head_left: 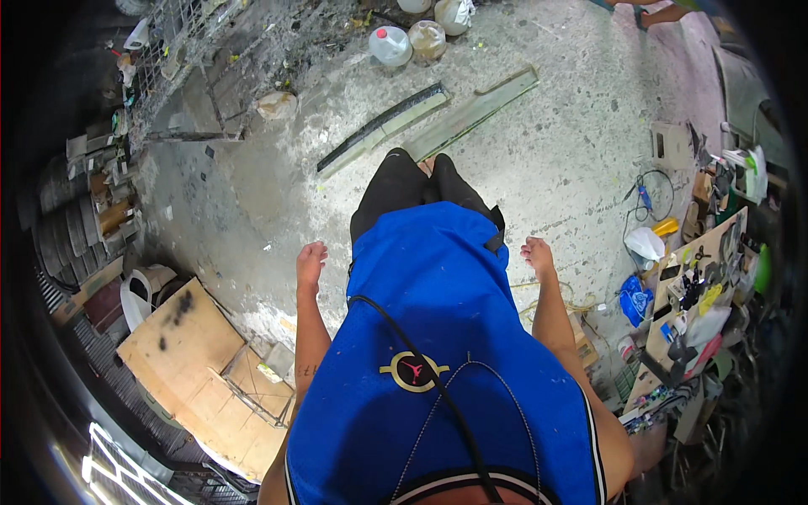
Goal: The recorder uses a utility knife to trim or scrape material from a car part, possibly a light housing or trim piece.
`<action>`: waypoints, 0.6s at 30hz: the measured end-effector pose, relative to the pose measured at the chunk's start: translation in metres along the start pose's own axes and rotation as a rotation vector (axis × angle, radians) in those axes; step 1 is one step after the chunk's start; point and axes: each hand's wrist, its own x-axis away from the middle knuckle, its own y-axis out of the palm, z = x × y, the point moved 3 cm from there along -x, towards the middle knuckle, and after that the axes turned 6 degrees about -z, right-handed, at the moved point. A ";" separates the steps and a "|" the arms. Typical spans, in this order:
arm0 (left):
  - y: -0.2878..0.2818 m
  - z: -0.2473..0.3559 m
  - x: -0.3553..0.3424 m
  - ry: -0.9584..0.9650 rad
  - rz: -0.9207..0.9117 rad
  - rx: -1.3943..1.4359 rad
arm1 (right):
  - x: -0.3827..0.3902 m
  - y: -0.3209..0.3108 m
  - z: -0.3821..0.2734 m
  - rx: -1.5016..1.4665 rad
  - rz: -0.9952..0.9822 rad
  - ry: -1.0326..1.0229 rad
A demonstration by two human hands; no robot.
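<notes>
My left hand (pixel 311 263) hangs at my left side with nothing in it, its fingers loosely bent and a little apart. On the other side, my right hand (pixel 537 256) is held out beside my hip, also holding nothing, fingers slightly curled and spread. Neither hand touches anything. Beyond my knees, two long pieces lie slantwise on the concrete floor. One is a slightly curved strip with a dark edge (pixel 385 130); the other is a straighter pale greenish strip (pixel 484 109), its near end partly hidden by my legs.
Plastic jugs (pixel 390 46) and a white bag (pixel 455 15) stand at the far side. A cluttered table (pixel 661 337) runs along the right, near a cable with a blue part (pixel 644 198). Brown board (pixel 202 370) lies at lower left. Another person's feet (pixel 665 15) show at far right.
</notes>
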 end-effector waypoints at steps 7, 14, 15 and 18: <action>0.020 -0.015 0.002 -0.053 -0.079 -0.119 | -0.002 -0.006 0.005 -0.094 0.054 -0.004; 0.013 -0.047 0.005 -0.158 -0.086 -0.104 | -0.009 -0.016 -0.007 -0.135 0.095 -0.081; 0.012 -0.048 0.008 -0.194 -0.072 -0.108 | -0.009 -0.017 -0.006 -0.113 0.128 -0.036; 0.012 -0.044 0.014 -0.154 -0.032 -0.035 | -0.013 -0.015 -0.009 -0.090 0.112 -0.008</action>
